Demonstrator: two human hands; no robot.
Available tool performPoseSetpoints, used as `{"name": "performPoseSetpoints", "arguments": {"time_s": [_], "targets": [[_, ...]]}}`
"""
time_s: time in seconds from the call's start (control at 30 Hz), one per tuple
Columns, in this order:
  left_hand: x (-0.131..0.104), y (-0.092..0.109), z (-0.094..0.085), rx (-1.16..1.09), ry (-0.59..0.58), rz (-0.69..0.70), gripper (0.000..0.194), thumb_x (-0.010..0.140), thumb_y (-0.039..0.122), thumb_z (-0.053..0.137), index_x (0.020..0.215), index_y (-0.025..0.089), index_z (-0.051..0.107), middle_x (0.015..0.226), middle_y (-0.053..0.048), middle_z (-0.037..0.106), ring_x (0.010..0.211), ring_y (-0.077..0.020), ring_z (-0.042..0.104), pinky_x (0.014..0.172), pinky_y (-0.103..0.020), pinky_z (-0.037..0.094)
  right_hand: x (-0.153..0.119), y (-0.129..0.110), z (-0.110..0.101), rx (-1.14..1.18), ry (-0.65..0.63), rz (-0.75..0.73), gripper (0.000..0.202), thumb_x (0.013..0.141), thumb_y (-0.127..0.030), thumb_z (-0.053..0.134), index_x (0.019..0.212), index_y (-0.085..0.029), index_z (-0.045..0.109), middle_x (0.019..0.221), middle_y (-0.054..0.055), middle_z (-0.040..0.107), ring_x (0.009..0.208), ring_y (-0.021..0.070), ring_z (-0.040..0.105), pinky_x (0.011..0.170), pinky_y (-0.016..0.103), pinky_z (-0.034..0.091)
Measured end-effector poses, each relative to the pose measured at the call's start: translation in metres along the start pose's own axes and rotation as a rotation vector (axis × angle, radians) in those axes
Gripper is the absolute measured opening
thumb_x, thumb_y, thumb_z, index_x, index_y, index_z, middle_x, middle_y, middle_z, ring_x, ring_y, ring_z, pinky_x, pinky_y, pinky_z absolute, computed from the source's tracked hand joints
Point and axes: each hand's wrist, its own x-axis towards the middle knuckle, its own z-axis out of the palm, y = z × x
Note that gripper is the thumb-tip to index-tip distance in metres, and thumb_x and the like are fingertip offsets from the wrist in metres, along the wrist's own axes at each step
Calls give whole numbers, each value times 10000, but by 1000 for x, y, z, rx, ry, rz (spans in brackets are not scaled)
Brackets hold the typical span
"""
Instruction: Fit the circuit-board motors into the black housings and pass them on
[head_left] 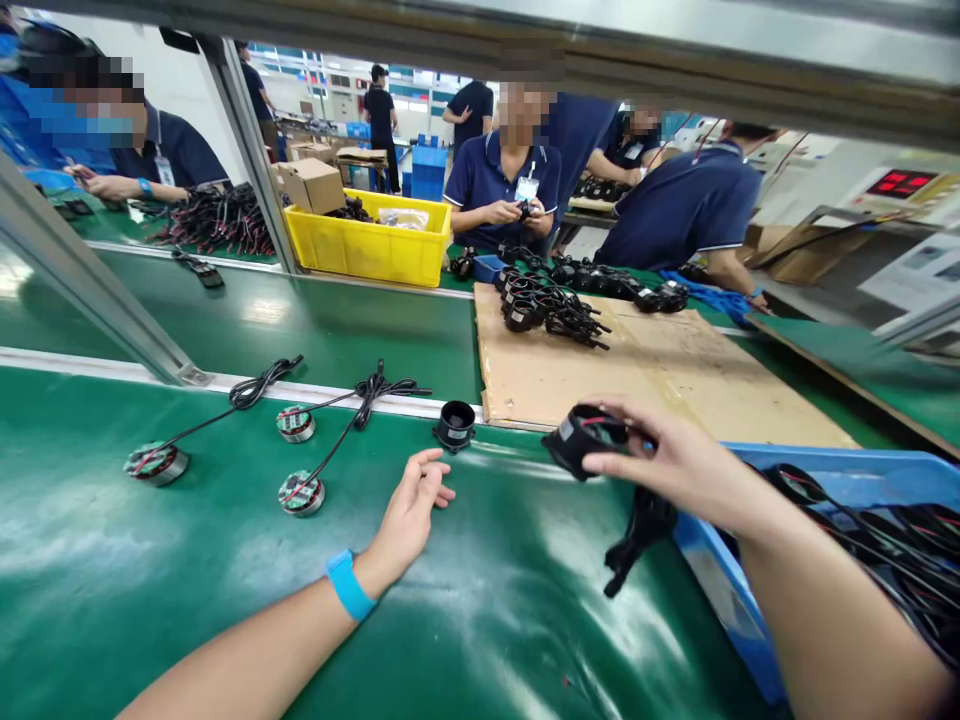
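My right hand point(652, 455) grips a round black housing point(574, 440) by its rim, with red and black wires inside and a bundled black cable point(641, 525) dangling below. It is held over the green mat, left of the blue bin. My left hand point(416, 505), a blue band point(350, 585) on its wrist, is empty with fingers loosely apart. Just beyond its fingertips stands another black housing point(454, 428), upright on the mat. Farther left lie three round circuit-board parts with metal sides: one point(156, 463) far left, one point(296, 424) behind, one point(301, 493) in front, with tied black cables.
A blue bin point(840, 460) of cabled black housings stands at right. Beyond the mat, flattened cardboard point(540, 385) carries more housings point(521, 305). A yellow crate point(367, 245) sits at the back. A metal post point(97, 285) rises at left; several co-workers sit or stand opposite.
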Motion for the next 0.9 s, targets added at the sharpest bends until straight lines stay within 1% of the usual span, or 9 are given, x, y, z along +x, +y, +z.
{"name": "performPoseSetpoints", "arguments": {"time_s": [0.07,0.17,0.3,0.37,0.43,0.5,0.6,0.77,0.9], "targets": [[0,0,0,4,-10,-13,580,964,678,446,1311,215,485,1188,-91,585,882,-170,644,806,-345,528,47,22,-19,-264,-33,44,639,797,-571,738,1349,-288,583,1239,57,681,950,221,663,762,325,541],[-1,-1,-1,7,-25,-24,575,966,673,441,1313,217,477,1205,-96,571,890,-176,637,816,-355,526,113,44,-19,-408,-47,107,541,752,-418,825,1237,-246,661,1221,85,676,1107,275,632,934,380,507],[-1,-6,-3,35,-41,-19,538,987,642,419,1320,222,469,1229,-105,549,909,-182,629,836,-368,524,173,56,13,-460,-27,183,362,926,-402,673,1210,-182,635,1196,75,659,1054,214,648,924,433,541],[-1,-8,-4,72,-56,-5,496,988,605,456,1310,227,472,1241,-107,545,937,-188,618,858,-372,518,189,55,32,-463,51,218,359,963,-399,625,1245,-177,609,1261,84,625,1100,220,630,951,465,534],[-1,-10,-4,106,-58,27,454,977,558,517,1292,234,474,1271,-111,532,1000,-202,599,877,-371,515,193,49,48,-440,159,219,420,949,-400,640,1306,-189,577,1362,101,570,1206,263,579,1025,523,479],[0,-11,-5,157,-39,79,439,959,510,573,1290,242,467,1305,-115,514,1094,-226,573,908,-379,513,183,36,60,-384,253,173,502,935,-392,648,1378,-190,527,1454,140,506,1300,314,505,1087,571,398],[4,-12,-9,297,35,173,490,917,468,639,1312,250,449,1337,-119,506,1210,-268,537,984,-433,483,139,8,73,-258,328,45,517,948,-369,607,1415,-181,493,1476,166,503,1343,320,459,1121,527,340],[32,-14,-16,428,169,245,691,840,529,692,1388,232,392,1407,-151,491,1294,-331,517,1057,-541,448,21,-44,93,-60,298,-188,354,939,-434,633,1264,-296,608,1342,26,640,1272,199,529,1088,368,363],[62,-14,-16,572,100,326,969,728,590,764,1492,188,324,1495,-187,445,1371,-372,473,1136,-568,396,-71,-61,113,25,241,-239,267,883,-414,728,1110,-288,664,1172,-22,720,1114,143,621,1002,321,406]]}}
